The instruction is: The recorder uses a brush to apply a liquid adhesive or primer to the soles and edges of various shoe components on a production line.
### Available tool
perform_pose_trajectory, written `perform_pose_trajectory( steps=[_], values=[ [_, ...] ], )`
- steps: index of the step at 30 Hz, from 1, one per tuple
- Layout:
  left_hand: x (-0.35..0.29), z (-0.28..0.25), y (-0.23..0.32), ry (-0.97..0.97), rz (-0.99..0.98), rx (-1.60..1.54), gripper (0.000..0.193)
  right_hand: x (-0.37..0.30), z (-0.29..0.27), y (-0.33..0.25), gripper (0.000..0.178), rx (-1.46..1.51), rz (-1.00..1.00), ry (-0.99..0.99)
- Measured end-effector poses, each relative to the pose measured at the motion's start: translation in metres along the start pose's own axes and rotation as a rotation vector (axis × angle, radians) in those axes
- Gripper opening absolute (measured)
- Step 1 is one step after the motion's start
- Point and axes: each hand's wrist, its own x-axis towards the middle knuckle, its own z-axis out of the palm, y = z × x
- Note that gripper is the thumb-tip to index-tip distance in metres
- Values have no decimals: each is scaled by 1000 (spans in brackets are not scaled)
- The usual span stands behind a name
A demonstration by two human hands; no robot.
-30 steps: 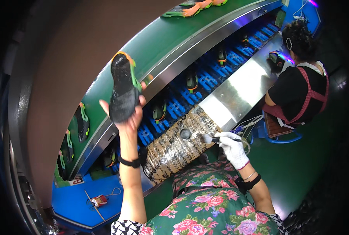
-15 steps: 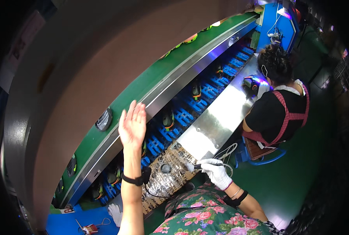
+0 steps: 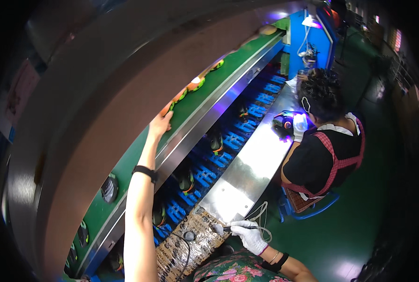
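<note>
My bare left hand (image 3: 160,124) reaches over the green conveyor belt, its fingers closed at the near end of a row of orange and green shoes (image 3: 180,95). The brown overhang partly hides the fingertips and the shoe they touch. White-gloved, my right hand (image 3: 250,236) grips a brush (image 3: 227,229) by its dark handle. Its pale bristles lie over the worktop (image 3: 202,235) covered in brown cardboard and clear tape. A small round dark pot (image 3: 189,236) sits on that worktop, left of the brush.
Below the belt's metal rail (image 3: 190,132), blue racks (image 3: 205,175) carry several dark shoes (image 3: 185,181). Soles (image 3: 109,188) lie on the belt at left. A seated co-worker (image 3: 329,145) holds a shoe (image 3: 283,123) above the metal bench (image 3: 242,175). The brown overhang (image 3: 101,127) curves above the belt.
My left hand has gone from open, palm showing, to closed fingers at the shoes farther along the belt. The view has shifted. My right hand keeps hold of the brush.
</note>
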Motion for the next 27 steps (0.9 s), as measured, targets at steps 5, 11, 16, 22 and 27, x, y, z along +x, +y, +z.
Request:
perform_pose_trajectory(
  steps=[5, 11, 16, 22, 27],
  values=[
    [-14, -28, -17, 62, -28, -199, 37, 15, -15, -3, 14, 6, 3, 47],
    [-140, -84, -28, 85, 64, -519, 22, 24, 4, -11, 12, -31, -21, 100],
    [-288, -109, -74, 432, 65, -405, 14, 17, 8, -5, 14, -78, -9, 69],
    [-368, -67, -105, 427, -219, -781, 82, 15, 16, 3, 17, 73, -43, 100],
    [-367, -75, -142, -51, -277, -1134, 61, 9, 32, -6, 17, -902, -643, -12]
  ],
)
